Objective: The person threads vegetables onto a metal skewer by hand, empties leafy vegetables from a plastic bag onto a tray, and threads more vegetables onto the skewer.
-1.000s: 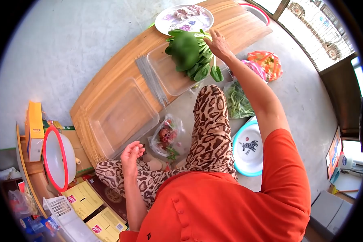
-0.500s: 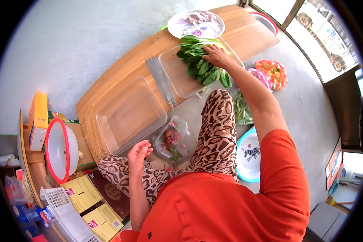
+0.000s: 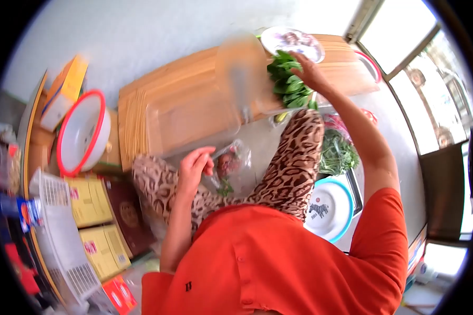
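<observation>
Wooden desk (image 3: 168, 79), right hand (image 3: 312, 73) at greens (image 3: 290, 84)

Head: view has swung, desk more level than before. Greens sit desk-right, beside plate (image 3: 273, 38). Right hand: fingers extended, can't tell grip. Left hand (image 3: 196, 164): loosely curled, empty, near plastic bag (image 3: 230, 164). Right arm (image 3: 370, 149) partly blocks pink bag (image 3: 335, 124).

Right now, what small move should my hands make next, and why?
I'd probably close the right hand gently on the leafy greens: it is right at their edge and looks open, whereas the left hand is well apart from them, nearer the clear plastic bag, and seems to hold nothing.
</observation>
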Tool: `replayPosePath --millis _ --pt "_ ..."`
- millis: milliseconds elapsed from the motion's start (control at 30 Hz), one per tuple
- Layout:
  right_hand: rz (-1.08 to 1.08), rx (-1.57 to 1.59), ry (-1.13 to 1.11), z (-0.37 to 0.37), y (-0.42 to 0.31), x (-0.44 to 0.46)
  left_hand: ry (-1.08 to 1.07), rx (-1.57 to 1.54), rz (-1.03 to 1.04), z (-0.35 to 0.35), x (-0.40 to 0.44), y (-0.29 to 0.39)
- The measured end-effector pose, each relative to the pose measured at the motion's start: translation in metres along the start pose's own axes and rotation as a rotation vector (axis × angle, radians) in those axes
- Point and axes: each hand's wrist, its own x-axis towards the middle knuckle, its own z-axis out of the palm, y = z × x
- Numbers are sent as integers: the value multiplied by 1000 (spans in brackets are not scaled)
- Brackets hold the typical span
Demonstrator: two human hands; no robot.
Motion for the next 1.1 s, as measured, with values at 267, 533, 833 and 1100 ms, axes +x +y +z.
replayPosePath --millis 267,533,833,1100 --pt "25 268 -296 72 -73 19 89 -125 -157 4 8 -29" --pt "-247 297 -857 148 -84 -25 37 -18 -106 10 18 -100" --pt "-127 269 -987 174 -93 -63 15 -318 -341 13 26 -99" --pt "-493 623 -249 115 -218 -67 -118 -605 -354 55 47 -83"
